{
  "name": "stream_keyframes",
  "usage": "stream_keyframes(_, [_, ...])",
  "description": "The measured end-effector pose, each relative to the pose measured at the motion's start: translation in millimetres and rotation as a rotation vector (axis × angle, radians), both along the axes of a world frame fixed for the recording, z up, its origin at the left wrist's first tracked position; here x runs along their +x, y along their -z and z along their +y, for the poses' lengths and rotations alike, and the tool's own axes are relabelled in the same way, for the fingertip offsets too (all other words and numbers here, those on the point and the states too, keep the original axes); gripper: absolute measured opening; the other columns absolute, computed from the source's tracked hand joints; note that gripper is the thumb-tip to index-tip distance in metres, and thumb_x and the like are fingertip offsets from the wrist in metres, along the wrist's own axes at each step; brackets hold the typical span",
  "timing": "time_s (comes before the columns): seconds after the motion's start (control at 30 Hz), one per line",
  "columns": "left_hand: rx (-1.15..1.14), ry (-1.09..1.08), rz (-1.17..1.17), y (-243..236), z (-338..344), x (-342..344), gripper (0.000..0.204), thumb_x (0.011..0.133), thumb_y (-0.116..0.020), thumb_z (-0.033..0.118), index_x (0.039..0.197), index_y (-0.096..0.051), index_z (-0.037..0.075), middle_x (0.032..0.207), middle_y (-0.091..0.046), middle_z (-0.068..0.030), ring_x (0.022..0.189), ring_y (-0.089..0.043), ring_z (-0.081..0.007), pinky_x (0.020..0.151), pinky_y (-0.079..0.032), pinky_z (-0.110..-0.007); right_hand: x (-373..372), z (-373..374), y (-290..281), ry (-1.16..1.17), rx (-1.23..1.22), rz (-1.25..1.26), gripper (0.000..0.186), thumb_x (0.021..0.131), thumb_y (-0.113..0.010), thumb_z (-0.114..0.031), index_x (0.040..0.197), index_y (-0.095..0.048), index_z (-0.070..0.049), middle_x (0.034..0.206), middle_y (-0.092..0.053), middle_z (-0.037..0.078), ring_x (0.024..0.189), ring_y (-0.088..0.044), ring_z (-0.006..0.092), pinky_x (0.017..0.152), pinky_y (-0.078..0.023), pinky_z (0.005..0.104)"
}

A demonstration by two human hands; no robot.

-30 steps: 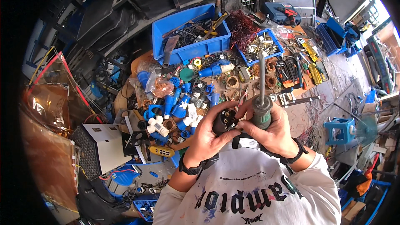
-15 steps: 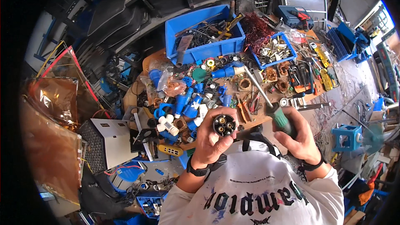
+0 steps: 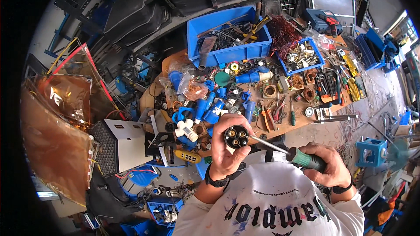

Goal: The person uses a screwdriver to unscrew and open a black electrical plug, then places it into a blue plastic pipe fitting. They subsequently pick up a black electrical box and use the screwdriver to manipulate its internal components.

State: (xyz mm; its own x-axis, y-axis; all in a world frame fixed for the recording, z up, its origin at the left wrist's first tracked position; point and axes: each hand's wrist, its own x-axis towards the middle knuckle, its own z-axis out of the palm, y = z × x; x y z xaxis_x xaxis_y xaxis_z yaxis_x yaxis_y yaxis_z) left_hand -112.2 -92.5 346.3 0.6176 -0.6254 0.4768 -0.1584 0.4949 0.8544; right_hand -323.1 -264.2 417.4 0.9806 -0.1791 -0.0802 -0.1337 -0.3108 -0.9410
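Observation:
My left hand (image 3: 225,148) is wrapped round a round black plug insert (image 3: 236,137), whose face with brass-coloured contacts points up toward me. In my right hand (image 3: 328,164) is a screwdriver (image 3: 306,159) with a green and black handle, held level. Its long metal shaft reaches left to the edge of the plug insert; whether the tip touches it or passes behind, I cannot tell. Beyond my hands on the bench lie blue plug housings (image 3: 204,105) and a white three-way connector (image 3: 185,130).
A large blue crate (image 3: 236,54) of cables and tools stands at the bench's back. Right of it sits a small blue tray (image 3: 302,71) of metal parts. Pliers (image 3: 280,110) and hex keys (image 3: 327,85) lie on the right. A yellow power strip (image 3: 188,156) is at the near left.
The screwdriver has swung down from pointing up and away to lying level, its tip now by the plug insert. My right hand moved lower and slightly right. The whole view shifted a little.

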Motion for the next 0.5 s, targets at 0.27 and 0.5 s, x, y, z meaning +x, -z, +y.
stream_keyframes(0.27, [-0.003, -0.025, -0.072, 2.4, 2.4, -0.4, 0.058, 0.084, -0.071, 0.033, 0.123, -0.042, 0.003, 0.105, -0.049, -0.0146, 0.092, -0.053, -0.0221, 0.07, -0.054, -0.038, 1.3, 0.9, -2.1, -0.011, -0.03, 0.001, 0.049, 0.068, -0.067, -0.007, 0.116, -0.058, 0.003, 0.098, -0.063, 0.019, 0.086, -0.064, 0.0349, 0.076, -0.05, 0.0383])
stream_keyframes(0.5, [-0.003, -0.029, -0.103, 3.2, 2.8, -1.0, 0.058, 0.084, -0.071, 0.034, 0.123, -0.042, 0.003, 0.105, -0.049, -0.0146, 0.091, -0.053, -0.0221, 0.07, -0.054, -0.037, 1.0, 2.0, 0.2, -0.02, -0.016, 0.007, 0.049, 0.068, -0.068, -0.008, 0.116, -0.059, 0.003, 0.095, -0.063, 0.018, 0.083, -0.064, 0.0333, 0.075, -0.05, 0.0372])
